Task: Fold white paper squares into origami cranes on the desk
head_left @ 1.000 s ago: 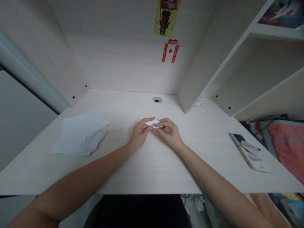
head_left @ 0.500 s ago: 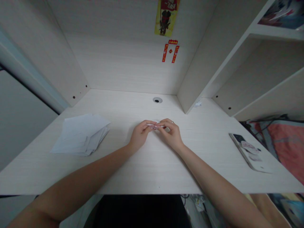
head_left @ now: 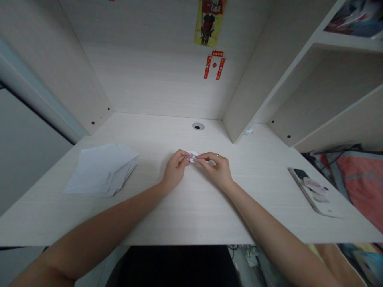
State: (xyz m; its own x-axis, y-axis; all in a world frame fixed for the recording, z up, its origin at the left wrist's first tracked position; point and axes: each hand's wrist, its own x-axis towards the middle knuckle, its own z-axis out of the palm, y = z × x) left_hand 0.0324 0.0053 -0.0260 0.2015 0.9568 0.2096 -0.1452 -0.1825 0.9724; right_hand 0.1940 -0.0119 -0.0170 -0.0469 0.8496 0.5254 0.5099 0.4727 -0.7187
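Observation:
Between my two hands is a small folded piece of white paper, just above or on the desk; its exact shape is partly hidden by my fingers. My left hand pinches its left side with thumb and fingers closed. From the other side, my right hand, with a ring on one finger, pinches the paper's right part. A loose stack of white paper sheets lies on the desk to the left of my left hand.
On the right of the pale desk lies a phone in a light case with stickers. A round cable hole sits near the back wall. An upright partition rises at the back right, and a reddish cloth item is beyond the right edge.
My fingers have drawn slightly apart, and more of the white paper shows between them. Both hands still grip it at nearly the same spot.

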